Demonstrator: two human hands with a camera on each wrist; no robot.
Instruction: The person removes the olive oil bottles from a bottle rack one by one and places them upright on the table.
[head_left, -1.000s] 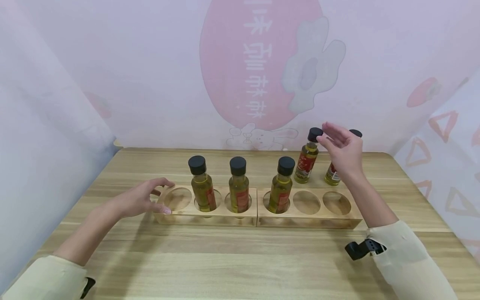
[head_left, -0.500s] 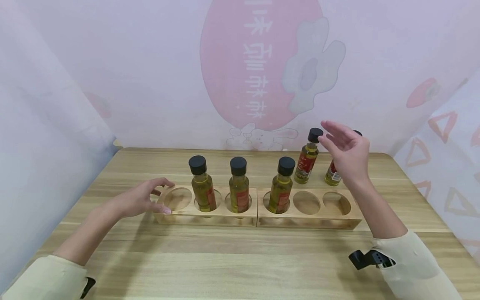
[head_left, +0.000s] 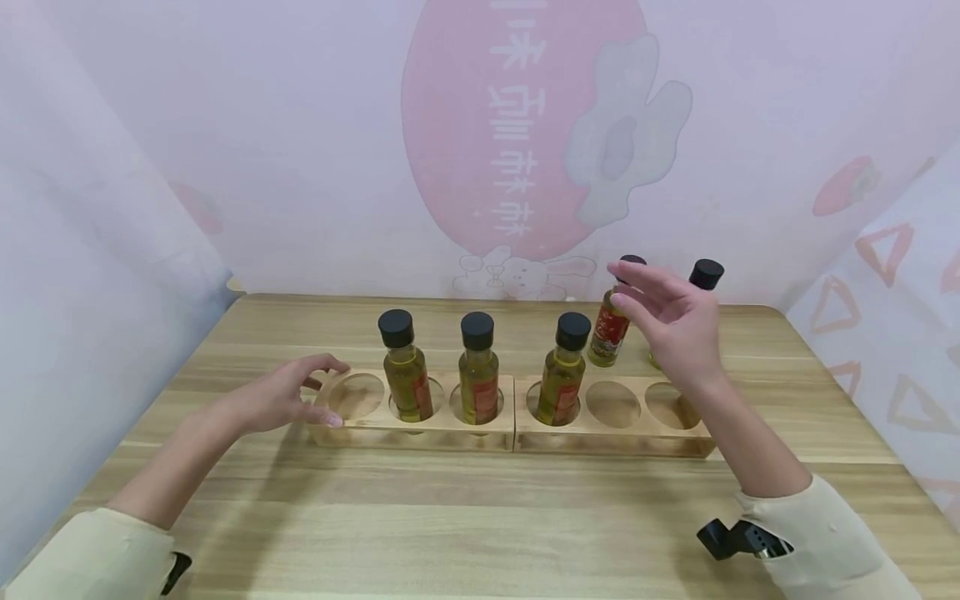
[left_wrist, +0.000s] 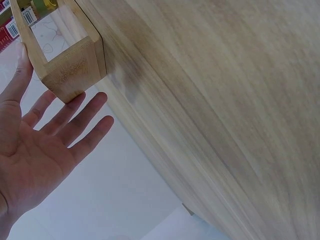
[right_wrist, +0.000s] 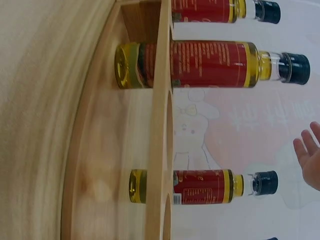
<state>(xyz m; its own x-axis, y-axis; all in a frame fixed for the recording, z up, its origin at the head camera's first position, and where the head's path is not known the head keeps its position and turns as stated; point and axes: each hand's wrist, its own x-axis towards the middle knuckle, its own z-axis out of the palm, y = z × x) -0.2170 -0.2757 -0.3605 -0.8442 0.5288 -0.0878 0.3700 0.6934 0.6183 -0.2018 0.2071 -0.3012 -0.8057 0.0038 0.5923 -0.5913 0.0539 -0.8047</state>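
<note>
My left hand (head_left: 273, 398) holds the end of the left wooden bottle rack (head_left: 442, 426), thumb at the front and fingers at the back. In the left wrist view its fingertips meet the rack's end block (left_wrist: 75, 70). Two black-capped oil bottles stand in that rack, one in the middle hole (head_left: 408, 387) and one in the right hole. A third bottle (head_left: 561, 387) stands in the first hole of the right rack (head_left: 645, 432). My right hand (head_left: 671, 321), fingers extended and holding nothing, overlaps a red-labelled bottle (head_left: 609, 332) behind the racks.
Another bottle (head_left: 707, 273) stands at the back right, mostly hidden by my right hand. The racks sit end to end on a wooden table (head_left: 450, 521). A pale printed curtain (head_left: 322, 167) hangs behind the table. Black wrist cameras (head_left: 742, 540) are strapped at the sleeves.
My right hand has moved left and slightly down, so it now covers more of the back left bottle and uncovers the other's cap. My left hand has stayed on the rack.
</note>
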